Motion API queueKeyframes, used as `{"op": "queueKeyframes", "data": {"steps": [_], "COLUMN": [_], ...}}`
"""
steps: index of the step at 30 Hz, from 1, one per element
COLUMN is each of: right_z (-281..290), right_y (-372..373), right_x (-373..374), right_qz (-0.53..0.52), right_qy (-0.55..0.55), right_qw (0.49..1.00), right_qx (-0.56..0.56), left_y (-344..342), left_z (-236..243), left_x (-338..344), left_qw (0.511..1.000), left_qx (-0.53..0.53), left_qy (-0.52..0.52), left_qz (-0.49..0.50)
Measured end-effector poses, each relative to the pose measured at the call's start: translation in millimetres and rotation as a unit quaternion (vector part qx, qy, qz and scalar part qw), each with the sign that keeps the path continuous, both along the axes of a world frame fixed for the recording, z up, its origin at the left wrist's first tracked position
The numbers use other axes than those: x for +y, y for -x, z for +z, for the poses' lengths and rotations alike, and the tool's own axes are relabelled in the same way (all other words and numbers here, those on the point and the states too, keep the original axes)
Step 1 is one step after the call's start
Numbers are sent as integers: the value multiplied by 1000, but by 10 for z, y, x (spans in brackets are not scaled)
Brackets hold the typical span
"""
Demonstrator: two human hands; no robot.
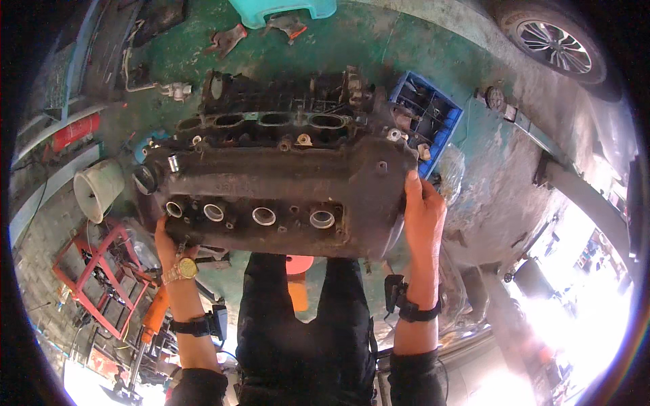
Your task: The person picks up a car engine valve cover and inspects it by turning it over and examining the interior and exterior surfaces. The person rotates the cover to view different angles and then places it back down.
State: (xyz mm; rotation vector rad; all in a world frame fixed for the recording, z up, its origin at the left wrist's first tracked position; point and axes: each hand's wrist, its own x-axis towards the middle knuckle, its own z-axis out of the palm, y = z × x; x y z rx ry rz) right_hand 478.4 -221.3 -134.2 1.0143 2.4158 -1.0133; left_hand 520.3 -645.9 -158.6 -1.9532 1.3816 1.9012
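A dark, grimy engine valve cover spans the middle of the view, with a row of several round holes along its near side and an oil filler cap at its left end. My left hand, a watch on its wrist, grips the cover's near left corner, its fingers partly hidden beneath. On the right end, my right hand holds the edge with the thumb on top and the other fingers underneath. Just beyond the cover lies the engine block, with several oval ports facing up. Whether the cover touches the engine cannot be told.
A blue crate of parts stands at the right of the engine. Further back are a teal stool and two work gloves. A white bucket and a red metal frame are on the left. A car wheel is at far right.
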Motion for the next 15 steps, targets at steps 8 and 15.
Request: {"op": "queueKeyframes", "data": {"steps": [8,15], "right_z": [-21,-56], "right_y": [-34,-74], "right_x": [-25,-15], "right_qz": [-43,-27], "right_qy": [8,7], "right_qw": [999,1000], "right_qx": [6,-4], "left_y": [-28,-19], "left_z": [-51,-107], "left_x": [-43,-44], "left_qw": [1000,998], "left_qx": [1,33], "left_qy": [-12,-57], "left_qz": [0,0]}}
